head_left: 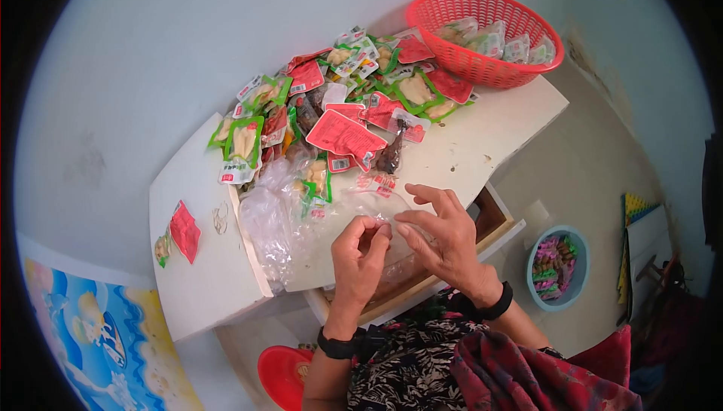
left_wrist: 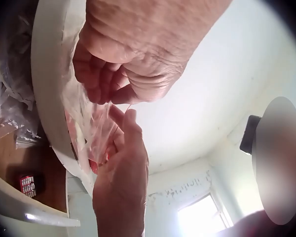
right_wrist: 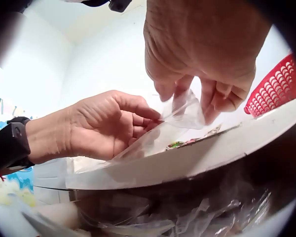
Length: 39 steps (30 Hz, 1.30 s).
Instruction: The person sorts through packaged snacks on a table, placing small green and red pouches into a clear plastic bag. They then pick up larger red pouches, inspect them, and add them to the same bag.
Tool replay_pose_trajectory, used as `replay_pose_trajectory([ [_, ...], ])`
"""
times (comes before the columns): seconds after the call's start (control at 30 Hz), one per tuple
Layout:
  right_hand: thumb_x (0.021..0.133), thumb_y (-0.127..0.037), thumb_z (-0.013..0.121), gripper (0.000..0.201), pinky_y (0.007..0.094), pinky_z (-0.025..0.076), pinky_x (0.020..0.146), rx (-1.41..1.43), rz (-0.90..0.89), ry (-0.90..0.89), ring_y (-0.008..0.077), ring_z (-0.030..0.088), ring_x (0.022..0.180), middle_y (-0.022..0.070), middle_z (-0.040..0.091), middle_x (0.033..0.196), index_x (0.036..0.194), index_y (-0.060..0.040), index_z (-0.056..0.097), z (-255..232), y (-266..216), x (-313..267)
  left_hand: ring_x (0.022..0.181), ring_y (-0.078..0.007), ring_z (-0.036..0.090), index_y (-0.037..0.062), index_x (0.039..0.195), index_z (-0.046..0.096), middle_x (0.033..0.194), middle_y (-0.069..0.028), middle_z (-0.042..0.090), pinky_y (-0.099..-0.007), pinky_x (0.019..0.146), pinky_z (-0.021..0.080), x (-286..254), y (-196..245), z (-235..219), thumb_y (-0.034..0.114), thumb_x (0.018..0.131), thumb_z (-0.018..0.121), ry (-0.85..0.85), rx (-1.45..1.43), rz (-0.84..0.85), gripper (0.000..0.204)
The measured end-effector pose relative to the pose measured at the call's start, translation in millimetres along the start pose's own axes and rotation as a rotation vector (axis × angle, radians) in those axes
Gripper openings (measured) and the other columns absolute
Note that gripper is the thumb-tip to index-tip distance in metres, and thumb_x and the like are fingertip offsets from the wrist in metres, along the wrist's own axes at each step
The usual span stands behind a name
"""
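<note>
Plastic bag (right_wrist: 191, 118), clear, lies between the two hands above the desk (head_left: 471, 151) near its front edge; both hands at the film, neither clearly nearer; long axis cannot be told. Left hand (head_left: 360, 259) pinches it, thumb against fingertips; right hand (head_left: 446, 239) loosely spread, thumb and fingers apart, touching the film

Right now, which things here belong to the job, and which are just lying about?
In the job:
- thin clear plastic bag, pinched by the left hand, with the right hand at it
- probably the heaped red-and-green food packets

Lying about, seemingly:
- round light-blue plastic tub
- small red device with pale keys
</note>
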State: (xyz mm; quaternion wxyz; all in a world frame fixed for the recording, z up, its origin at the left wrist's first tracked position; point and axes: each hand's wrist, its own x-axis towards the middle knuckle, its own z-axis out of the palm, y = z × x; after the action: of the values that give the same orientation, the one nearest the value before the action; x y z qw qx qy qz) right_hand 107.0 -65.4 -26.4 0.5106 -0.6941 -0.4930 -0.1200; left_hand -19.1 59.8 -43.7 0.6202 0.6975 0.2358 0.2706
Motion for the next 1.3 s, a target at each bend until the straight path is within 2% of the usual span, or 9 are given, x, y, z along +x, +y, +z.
replay_pose_trajectory([
  [0.2,0.093,-0.016,0.076,0.012,0.0332,0.053,0.070,-0.044,0.432,-0.215,0.0221,0.069,0.082,0.0125,0.073,0.102,0.099,-0.0058,0.076,6.1,16.6,11.4,0.073,-0.0067,0.057,0.0033,0.095,0.065,0.082,0.0003,0.063,-0.0236,0.068,0.048,4.9,21.9,-26.5,0.009,0.098,0.063,-0.008,-0.110,-0.038,0.006],
  [0.3,0.098,-0.018,0.073,0.015,0.0296,0.051,0.069,0.263,0.331,-0.164,0.0149,0.067,0.080,0.0074,0.073,0.091,0.100,-0.0035,0.075,5.7,23.1,18.0,0.072,-0.0047,0.054,0.0036,0.094,0.064,0.082,0.0021,0.061,-0.0217,0.066,0.045,10.7,16.9,-28.3,0.006,0.097,0.063,0.014,-0.139,-0.053,0.004],
  [0.43,0.100,-0.013,0.071,0.013,0.0315,0.050,0.064,0.182,0.406,-0.022,0.0145,0.066,0.076,0.0090,0.071,0.093,0.098,0.0002,0.069,-0.1,38.9,55.6,0.069,-0.0025,0.049,0.0030,0.092,0.063,0.079,0.0052,0.058,-0.0203,0.062,0.041,10.0,-15.9,-21.0,0.006,0.098,0.066,-0.030,-0.141,-0.001,0.008],
  [0.63,0.093,-0.022,0.075,0.030,0.0456,0.055,0.072,-0.322,0.303,-0.157,0.0317,0.072,0.085,0.0136,0.072,0.102,0.113,-0.0035,0.065,-3.1,82.0,90.3,0.065,-0.0013,0.045,0.0037,0.091,0.063,0.074,0.0043,0.059,-0.0203,0.057,0.036,7.5,-24.3,-21.3,0.007,0.097,0.069,-0.055,-0.024,0.107,0.009],
  [0.73,0.091,-0.023,0.076,0.032,0.0450,0.054,0.073,-0.446,0.197,-0.119,0.0337,0.071,0.089,0.0147,0.070,0.103,0.114,-0.0036,0.064,4.6,82.9,98.2,0.064,-0.0015,0.045,0.0041,0.092,0.063,0.073,0.0041,0.059,-0.0207,0.056,0.036,7.0,-24.8,-20.9,0.007,0.096,0.070,-0.055,-0.056,0.116,0.008],
  [0.83,0.090,-0.025,0.077,0.038,0.0456,0.054,0.073,-0.488,0.276,-0.182,0.0360,0.069,0.092,0.0169,0.070,0.101,0.118,-0.0041,0.063,14.8,96.1,103.9,0.064,-0.0018,0.044,0.0041,0.092,0.063,0.073,0.0034,0.060,-0.0213,0.055,0.036,7.0,-24.2,-20.9,0.007,0.095,0.070,-0.055,-0.037,0.135,0.008],
  [0.93,0.086,-0.023,0.081,0.045,0.0447,0.054,0.074,-0.378,0.300,-0.196,0.0339,0.069,0.088,0.0162,0.069,0.096,0.121,-0.0017,0.063,20.1,100.1,108.4,0.072,-0.0018,0.050,0.0014,0.097,0.063,0.082,0.0037,0.061,-0.0208,0.063,0.041,5.3,-20.5,-25.8,0.005,0.098,0.068,-0.102,0.003,0.107,0.007],
  [1.13,0.088,-0.001,0.077,0.038,0.0260,0.050,0.058,0.234,0.469,-0.275,0.0106,0.066,0.069,0.0074,0.071,0.087,0.123,0.0032,0.063,18.2,127.9,117.1,0.062,-0.0038,0.046,0.0035,0.091,0.062,0.072,0.0005,0.061,-0.0227,0.055,0.037,6.7,-17.0,-22.1,0.008,0.095,0.071,-0.044,0.029,0.178,0.010],
  [1.3,0.089,0.003,0.072,0.029,0.0246,0.048,0.051,0.291,0.582,-0.062,0.0103,0.065,0.066,0.0069,0.070,0.082,0.116,0.0019,0.064,-4.4,127.9,114.3,0.062,-0.0044,0.047,0.0034,0.091,0.062,0.072,-0.0001,0.061,-0.0234,0.055,0.038,6.2,-14.9,-22.8,0.008,0.095,0.071,-0.048,0.026,0.157,0.011],
])
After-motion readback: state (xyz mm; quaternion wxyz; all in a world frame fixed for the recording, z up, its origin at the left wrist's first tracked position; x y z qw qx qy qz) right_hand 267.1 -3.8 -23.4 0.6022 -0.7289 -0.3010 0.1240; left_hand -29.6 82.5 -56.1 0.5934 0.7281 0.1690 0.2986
